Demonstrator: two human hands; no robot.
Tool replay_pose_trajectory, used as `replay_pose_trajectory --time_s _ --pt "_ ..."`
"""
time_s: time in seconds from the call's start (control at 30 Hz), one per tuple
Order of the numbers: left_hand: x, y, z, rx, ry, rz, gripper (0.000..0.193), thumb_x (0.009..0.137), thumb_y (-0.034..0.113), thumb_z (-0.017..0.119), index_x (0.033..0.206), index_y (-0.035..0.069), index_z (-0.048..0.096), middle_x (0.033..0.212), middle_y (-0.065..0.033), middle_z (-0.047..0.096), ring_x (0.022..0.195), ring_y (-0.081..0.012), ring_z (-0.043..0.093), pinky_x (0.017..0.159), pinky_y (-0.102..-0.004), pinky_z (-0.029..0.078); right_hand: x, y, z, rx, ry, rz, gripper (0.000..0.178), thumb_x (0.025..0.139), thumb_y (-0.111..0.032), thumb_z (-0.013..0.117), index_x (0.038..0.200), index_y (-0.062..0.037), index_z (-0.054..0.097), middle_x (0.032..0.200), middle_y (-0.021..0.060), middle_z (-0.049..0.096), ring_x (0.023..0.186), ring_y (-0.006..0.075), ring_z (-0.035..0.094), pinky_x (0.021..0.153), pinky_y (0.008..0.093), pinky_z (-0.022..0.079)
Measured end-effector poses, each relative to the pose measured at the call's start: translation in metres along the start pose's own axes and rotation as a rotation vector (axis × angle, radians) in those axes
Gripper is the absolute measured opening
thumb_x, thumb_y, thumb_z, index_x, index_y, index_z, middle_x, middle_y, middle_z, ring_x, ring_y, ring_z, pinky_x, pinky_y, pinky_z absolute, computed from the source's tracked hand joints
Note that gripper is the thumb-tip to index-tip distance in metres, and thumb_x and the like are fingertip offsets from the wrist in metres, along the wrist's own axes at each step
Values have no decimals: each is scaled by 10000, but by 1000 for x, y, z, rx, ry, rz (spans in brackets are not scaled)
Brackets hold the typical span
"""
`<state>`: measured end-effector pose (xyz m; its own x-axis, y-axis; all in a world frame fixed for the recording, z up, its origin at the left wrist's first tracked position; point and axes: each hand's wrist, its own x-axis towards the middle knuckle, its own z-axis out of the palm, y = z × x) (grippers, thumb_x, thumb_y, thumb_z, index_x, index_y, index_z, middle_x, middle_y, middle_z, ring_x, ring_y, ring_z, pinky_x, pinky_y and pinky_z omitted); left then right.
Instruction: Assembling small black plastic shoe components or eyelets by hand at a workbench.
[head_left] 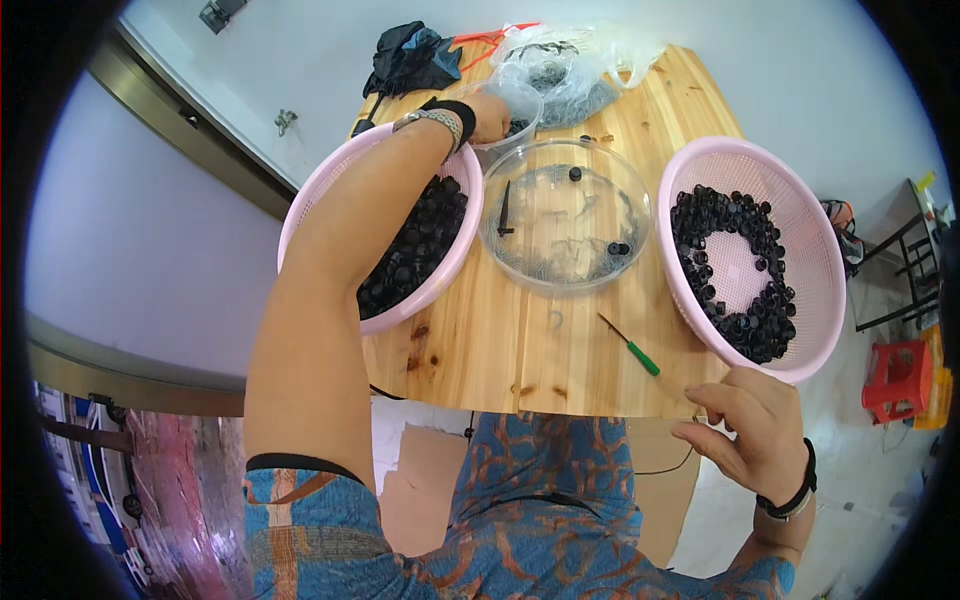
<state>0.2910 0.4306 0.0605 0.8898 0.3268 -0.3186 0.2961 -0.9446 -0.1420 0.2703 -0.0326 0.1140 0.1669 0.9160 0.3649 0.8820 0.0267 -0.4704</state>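
My left hand (pixel 487 117) reaches across the left basket to a clear plastic tub (pixel 527 98) at the back, with dark small parts inside. Its fingertips are hidden at the tub, so what they hold, if anything, does not show. Near the table's front right edge my right hand (pixel 750 425) hovers with fingers bent and a gap between thumb and forefinger, nothing visible in it. Between the baskets sits a round clear container (pixel 560 282) with thin wire-like pieces, a slim black part (pixel 505 210) and a few black caps (pixel 618 249).
Pink baskets stand left (pixel 300 225) and right (pixel 825 270), both holding many small black caps. A green-handled pointed tool (pixel 642 357) lies on the wooden table (pixel 480 350). Farther back are a clear plastic bag (pixel 570 75) and a black cloth bundle (pixel 408 60). A red stool (pixel 895 380) stands at right.
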Motion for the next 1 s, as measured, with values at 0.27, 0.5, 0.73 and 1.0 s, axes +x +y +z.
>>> replay_pose_trajectory --time_s 0.27,0.5,0.73,1.0 --pt "-8 6 -4 70 71 110 227 659 73 539 839 106 673 782 -104 656 727 -230 622 633 -343 480 36 -25 21 -57 -198 -76 232 714 -214 682 827 -61 549 677 68 483 594 247 529 500 353 403" --pt "6 0 -1 265 2 66 168 717 125 549 834 89 664 813 -99 655 753 -253 613 646 -370 477 101 -14 41 -294 -232 -70 175 728 -177 645 795 -52 541 721 106 531 649 291 565 536 387 449" --pt "14 -18 14 333 116 42 174 725 134 561 840 100 688 843 -108 662 756 -267 624 641 -365 489 190 26 86 -547 -419 -78 92 707 -117 626 739 -32 607 706 121 609 703 303 596 585 393 467" --pt "-24 9 -10 -119 241 -34 132 743 158 629 819 57 667 742 -73 655 574 -184 641 527 -305 502 208 50 109 -591 -650 111 196 646 -163 684 766 -12 647 738 166 628 735 318 620 613 397 497"
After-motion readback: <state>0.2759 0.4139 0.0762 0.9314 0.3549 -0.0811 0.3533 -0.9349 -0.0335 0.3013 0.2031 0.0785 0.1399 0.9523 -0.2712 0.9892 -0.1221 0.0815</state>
